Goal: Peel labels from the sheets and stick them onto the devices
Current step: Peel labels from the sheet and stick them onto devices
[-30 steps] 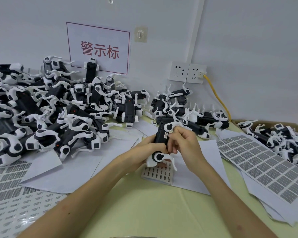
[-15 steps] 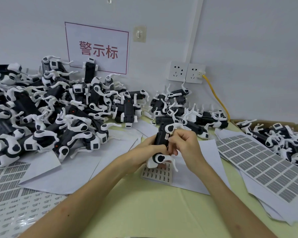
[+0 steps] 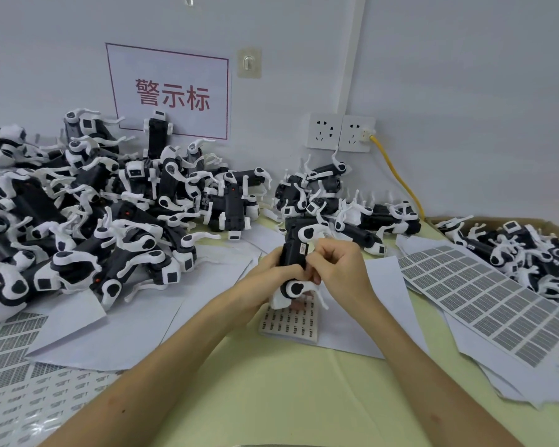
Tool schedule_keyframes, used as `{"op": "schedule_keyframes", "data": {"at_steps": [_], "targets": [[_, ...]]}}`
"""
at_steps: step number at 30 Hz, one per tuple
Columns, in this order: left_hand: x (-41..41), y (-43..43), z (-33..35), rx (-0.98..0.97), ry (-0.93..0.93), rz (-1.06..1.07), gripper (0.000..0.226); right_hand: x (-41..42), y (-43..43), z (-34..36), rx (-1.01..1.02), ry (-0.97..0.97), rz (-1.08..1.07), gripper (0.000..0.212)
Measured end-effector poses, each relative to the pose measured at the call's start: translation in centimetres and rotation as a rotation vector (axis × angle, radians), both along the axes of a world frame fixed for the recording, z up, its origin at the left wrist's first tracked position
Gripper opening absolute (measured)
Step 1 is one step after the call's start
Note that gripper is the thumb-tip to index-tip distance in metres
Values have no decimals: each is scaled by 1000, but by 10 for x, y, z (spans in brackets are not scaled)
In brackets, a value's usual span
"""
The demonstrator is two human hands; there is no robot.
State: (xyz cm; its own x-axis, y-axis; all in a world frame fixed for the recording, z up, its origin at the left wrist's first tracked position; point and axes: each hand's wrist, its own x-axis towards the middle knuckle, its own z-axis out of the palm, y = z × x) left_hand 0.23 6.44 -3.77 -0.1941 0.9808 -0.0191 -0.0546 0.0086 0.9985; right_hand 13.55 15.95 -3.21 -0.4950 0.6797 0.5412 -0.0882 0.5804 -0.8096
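While the left hand (image 3: 269, 270) grips the device (image 3: 291, 254), the right hand (image 3: 340, 269) pinches a label (image 3: 302, 248) on it.

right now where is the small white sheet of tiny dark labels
In the head view the small white label sheet lies centre-table on white paper, directly under the black-and-white plastic device held by the left hand and right hand.

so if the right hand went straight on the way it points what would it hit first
The device that the left hand grips: the fingertips of the right hand seem to be on it, though depth is unclear.
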Motion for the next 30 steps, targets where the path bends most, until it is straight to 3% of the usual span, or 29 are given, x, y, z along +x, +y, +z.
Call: {"op": "schedule_keyframes", "data": {"at_steps": [2,4,7,10,15,19,22,25,30], "targets": [[0,3,-1,-34,-57,97,57,1,2,-1,57,-10,-49,38],[-3,4,0,-25,-100,158,48,3,3,0,69,29,-69,34],[-8,3,6,-20,-109,146,48,9,7,8,6,159,-94,18],[-12,0,11,-34,-104,134,53,14,15,12,-77,133,-42,9],[-21,-4,12,-107,-7,126,55,10,18,10,-192,20,23,31],[-27,-5,14,-176,24,56,74,16,25,12,-278,-191,210,40],[-33,-6,14,-223,-33,8,82,23,29,15,-364,-302,326,41],[-35,-7,16,-205,-131,-44,79,31,32,17,-445,-309,364,56],[-30,0,15,-46,-147,-96,76,47,46,25,-647,-158,330,25]]}}
